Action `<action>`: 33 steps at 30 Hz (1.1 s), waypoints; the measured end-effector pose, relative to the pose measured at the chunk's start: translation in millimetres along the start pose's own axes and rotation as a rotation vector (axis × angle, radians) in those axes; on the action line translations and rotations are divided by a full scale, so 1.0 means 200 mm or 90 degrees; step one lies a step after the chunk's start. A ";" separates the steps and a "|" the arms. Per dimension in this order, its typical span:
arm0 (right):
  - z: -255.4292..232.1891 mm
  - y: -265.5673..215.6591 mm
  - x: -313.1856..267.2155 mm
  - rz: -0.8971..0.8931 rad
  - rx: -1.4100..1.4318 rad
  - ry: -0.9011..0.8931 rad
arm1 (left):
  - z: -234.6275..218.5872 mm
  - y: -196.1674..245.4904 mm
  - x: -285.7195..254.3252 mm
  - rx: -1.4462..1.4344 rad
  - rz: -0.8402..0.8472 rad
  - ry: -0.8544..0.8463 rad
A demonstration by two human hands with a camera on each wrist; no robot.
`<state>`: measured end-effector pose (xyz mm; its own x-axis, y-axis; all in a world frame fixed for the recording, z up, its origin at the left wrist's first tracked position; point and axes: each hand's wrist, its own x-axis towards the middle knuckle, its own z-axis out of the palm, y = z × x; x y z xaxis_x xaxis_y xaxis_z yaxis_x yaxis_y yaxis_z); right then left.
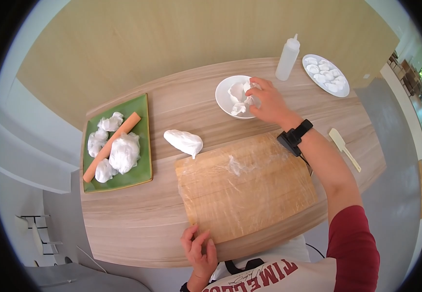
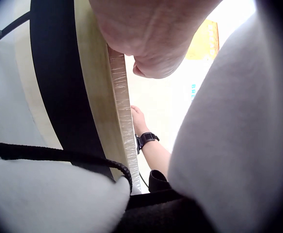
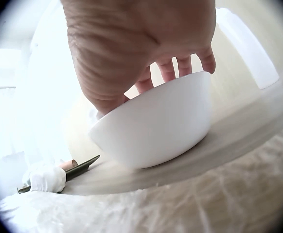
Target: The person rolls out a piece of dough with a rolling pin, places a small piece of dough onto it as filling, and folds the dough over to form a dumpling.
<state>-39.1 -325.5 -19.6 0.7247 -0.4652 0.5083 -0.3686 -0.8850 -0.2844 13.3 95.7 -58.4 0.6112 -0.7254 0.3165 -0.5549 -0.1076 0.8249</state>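
Note:
My right hand (image 1: 269, 103) reaches over the rim of a white bowl (image 1: 221, 100), its bent fingers and thumb gripping a crumpled white piece (image 1: 246, 86). More crumpled white material (image 1: 238, 108) lies in the bowl. In the right wrist view the fingers dip behind the rim of the bowl (image 3: 156, 131), which hides their tips. At the near left corner of a film-covered wooden board (image 1: 250, 194), my left hand (image 1: 202, 253) rests with loosely bent fingers and holds nothing. A white film-wrapped lump (image 1: 184, 141) sits beyond the board's far left corner.
A green tray (image 1: 143, 165) at the left bears an orange-brown rod (image 1: 111, 146) and several white wrapped lumps. Beyond the bowl stands a squeeze bottle (image 1: 288, 59), near a plate (image 1: 343, 91) of white pieces. A cream spatula (image 1: 344, 149) lies at the right.

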 end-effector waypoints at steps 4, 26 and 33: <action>0.00 -0.02 0.02 -0.072 -0.040 -0.005 | 0.00 0.00 0.00 0.005 0.001 0.002; -0.09 0.04 -0.08 0.209 0.011 0.035 | 0.00 -0.01 0.00 0.012 0.008 0.009; -0.11 0.09 -0.11 0.176 0.065 0.036 | 0.00 -0.01 0.00 0.016 0.002 0.001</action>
<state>-73.7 -332.3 -18.5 0.5708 -0.6913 0.4431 -0.4847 -0.7193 -0.4977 13.7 95.7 -59.9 0.6108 -0.7245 0.3194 -0.5702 -0.1227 0.8123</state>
